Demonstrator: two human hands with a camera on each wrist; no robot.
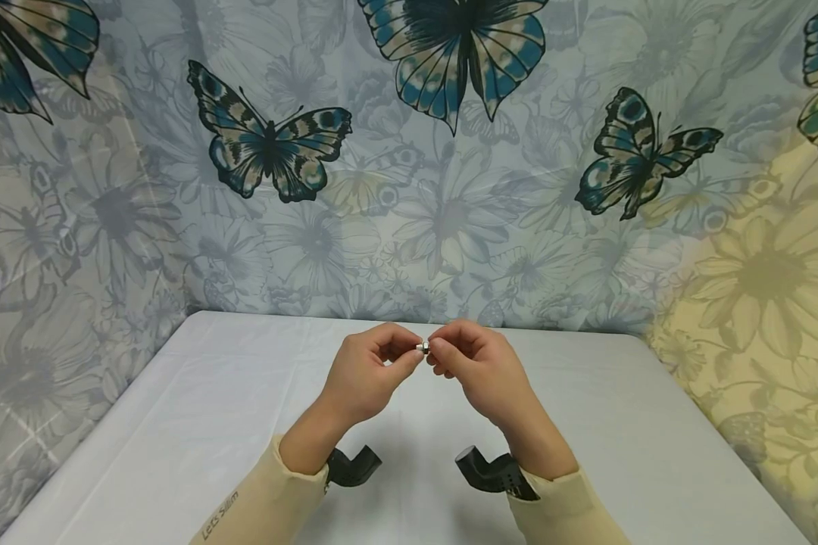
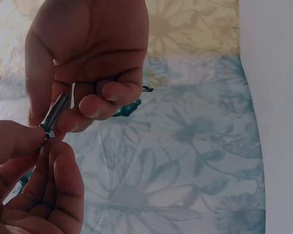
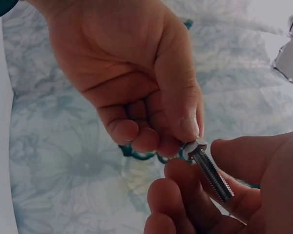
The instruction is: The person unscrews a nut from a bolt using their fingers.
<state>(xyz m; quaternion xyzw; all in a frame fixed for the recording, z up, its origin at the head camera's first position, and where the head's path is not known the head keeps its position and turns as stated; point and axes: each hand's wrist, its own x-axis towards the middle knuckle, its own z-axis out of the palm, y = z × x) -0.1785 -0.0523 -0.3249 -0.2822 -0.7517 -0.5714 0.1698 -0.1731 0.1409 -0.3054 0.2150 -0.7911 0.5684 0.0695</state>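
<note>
A small silver bolt (image 3: 214, 173) with a threaded shank and a hexagonal part (image 3: 195, 146) is between both hands, held up over the table. My left hand (image 1: 368, 372) pinches its hexagonal end between thumb and forefinger; the other fingers curl loosely. From the opposite side my right hand (image 1: 484, 371) has its thumb and forefinger around the bolt, close to the hexagonal part. The shank (image 2: 56, 113) points in toward the right palm. Whether the hexagonal part is the head alone or includes a nut, I cannot tell. The fingertips partly hide it.
A white-covered table (image 1: 245, 393) lies beneath the hands. Behind it and at both sides hangs cloth (image 1: 450, 219) printed with flowers and butterflies. Black camera mounts (image 1: 354, 465) sit at the wrists, by the cream sleeves (image 1: 273, 492).
</note>
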